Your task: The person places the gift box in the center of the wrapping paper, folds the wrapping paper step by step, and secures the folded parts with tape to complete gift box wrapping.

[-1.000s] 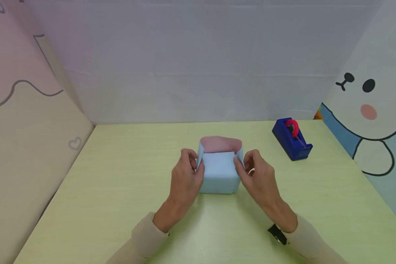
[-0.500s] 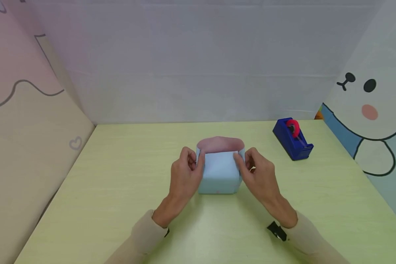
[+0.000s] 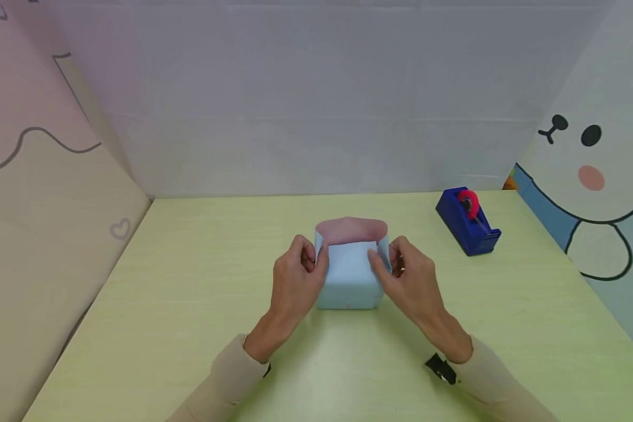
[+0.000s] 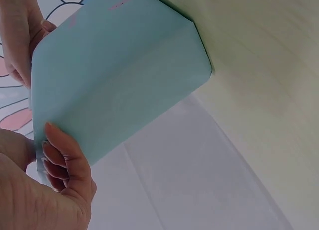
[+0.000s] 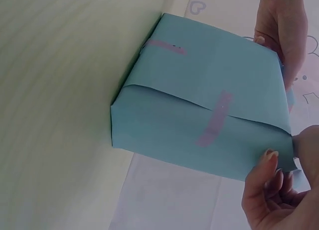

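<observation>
A light blue paper package point(image 3: 350, 281) with a pink inner side point(image 3: 350, 231) stands upright on the table, its upper end open. One front flap is folded down across the top, while the back paper rises behind it. My left hand point(image 3: 298, 278) pinches the left edge of the paper between thumb and fingers. On the opposite edge my right hand point(image 3: 414, 281) does the same, thumb on the flap. The right wrist view shows a seam along one side, with pink tape point(image 5: 217, 120) across it. The left wrist view shows a smooth blue side point(image 4: 119, 85) above the left fingertips.
A blue tape dispenser point(image 3: 466, 225) with a red roll sits at the back right of the pale table point(image 3: 216, 252). Behind it hangs a plain light cloth point(image 3: 316, 105). Cartoon-printed sheets point(image 3: 591, 170) stand at the sides.
The paper's opening widened, then its right edge folded inward a little. My right thumb has slid slightly left over the flap; my left thumb sits higher. The package stays in place.
</observation>
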`<state>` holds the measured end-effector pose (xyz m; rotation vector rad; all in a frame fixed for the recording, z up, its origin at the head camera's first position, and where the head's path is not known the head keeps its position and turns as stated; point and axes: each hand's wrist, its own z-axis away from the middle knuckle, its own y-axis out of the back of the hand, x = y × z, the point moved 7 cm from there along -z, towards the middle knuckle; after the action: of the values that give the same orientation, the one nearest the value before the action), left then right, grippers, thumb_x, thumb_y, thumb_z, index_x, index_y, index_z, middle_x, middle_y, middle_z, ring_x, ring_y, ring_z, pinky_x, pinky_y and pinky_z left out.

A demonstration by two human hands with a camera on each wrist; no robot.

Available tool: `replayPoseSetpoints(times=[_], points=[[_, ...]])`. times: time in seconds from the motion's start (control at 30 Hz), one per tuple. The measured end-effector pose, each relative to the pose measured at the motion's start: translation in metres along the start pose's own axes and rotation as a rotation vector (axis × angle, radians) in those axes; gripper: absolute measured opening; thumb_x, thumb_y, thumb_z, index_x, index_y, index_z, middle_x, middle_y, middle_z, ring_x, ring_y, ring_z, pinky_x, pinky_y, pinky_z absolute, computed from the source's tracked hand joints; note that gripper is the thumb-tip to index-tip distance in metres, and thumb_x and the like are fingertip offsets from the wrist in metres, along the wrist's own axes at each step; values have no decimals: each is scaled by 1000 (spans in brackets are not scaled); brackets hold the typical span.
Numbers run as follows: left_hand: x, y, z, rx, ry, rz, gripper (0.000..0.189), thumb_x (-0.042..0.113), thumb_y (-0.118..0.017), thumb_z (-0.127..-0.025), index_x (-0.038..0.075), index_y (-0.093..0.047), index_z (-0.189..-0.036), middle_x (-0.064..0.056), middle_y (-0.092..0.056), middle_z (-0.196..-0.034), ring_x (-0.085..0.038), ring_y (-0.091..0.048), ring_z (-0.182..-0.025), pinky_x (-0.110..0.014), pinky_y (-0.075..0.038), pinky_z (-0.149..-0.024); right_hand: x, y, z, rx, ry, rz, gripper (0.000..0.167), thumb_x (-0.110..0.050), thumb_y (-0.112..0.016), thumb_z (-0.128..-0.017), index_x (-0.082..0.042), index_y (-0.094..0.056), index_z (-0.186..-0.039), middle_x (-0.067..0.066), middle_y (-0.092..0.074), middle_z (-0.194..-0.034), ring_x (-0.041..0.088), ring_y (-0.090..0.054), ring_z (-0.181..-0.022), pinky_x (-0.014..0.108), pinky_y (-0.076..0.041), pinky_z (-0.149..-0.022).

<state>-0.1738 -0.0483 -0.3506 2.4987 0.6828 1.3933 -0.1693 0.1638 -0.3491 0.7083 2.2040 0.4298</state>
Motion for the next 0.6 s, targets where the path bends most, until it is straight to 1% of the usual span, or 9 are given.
replayPoseSetpoints(times=[0.1, 0.2, 0.3, 0.37, 0.5, 0.6], points=[[-1, 0, 2, -15, 19, -18, 22, 9, -70, -92, 8, -50, -84, 2, -49, -63, -12, -47, -55, -25, -41, -50, 0, -1, 1, -19, -25, 3, 32, -10, -81, -87, -8, -49, -82, -1, -47, -69, 11, -48, -58, 19, -42, -50], [-1, -1, 3, -25, 24, -33, 19, 7, -71, -90, 7, -51, -88, 0, -52, -65, -12, -49, -57, -25, -42, -52, 1, -1, 1, -21, -36, -16, 32, -9, -81, -87, -8, -50, -84, 0, -48, -70, 11, -50, -58, 18, -43, -51], [-2, -1, 3, -32, 31, -39, 19, 6, -71, -89, 6, -52, -90, 0, -53, -67, -13, -49, -58, -25, -43, -53, 1, 0, 2, -14, -25, -33, 30, -8, -81, -87, -6, -51, -87, 1, -51, -75, 10, -52, -60, 18, -44, -52], [-2, -2, 4, -34, 38, -37, 19, 6, -72, -89, 6, -52, -91, -1, -53, -68, -13, -50, -58, -25, -43, -53, 1, 1, 3, -10, -12, -38, 28, -7, -81, -86, -5, -53, -90, 3, -53, -79, 10, -54, -61, 22, -48, -52], [-2, -3, 4, -25, 39, -36, 20, 6, -72, -90, 6, -52, -92, -1, -53, -68, -13, -50, -58, -26, -44, -53, 1, 2, 6, -10, -5, -35, 26, -6, -81, -86, -4, -56, -95, 5, -56, -86, 10, -57, -67, 28, -51, -51], [0, -2, 4, -9, 21, -56, 21, 7, -72, -90, 5, -52, -95, -1, -54, -67, -13, -50, -57, -26, -44, -53, 2, 2, 7, -18, -18, -40, 26, -6, -80, -86, -4, -57, -97, 6, -56, -87, 11, -58, -70, 24, -50, -52]])
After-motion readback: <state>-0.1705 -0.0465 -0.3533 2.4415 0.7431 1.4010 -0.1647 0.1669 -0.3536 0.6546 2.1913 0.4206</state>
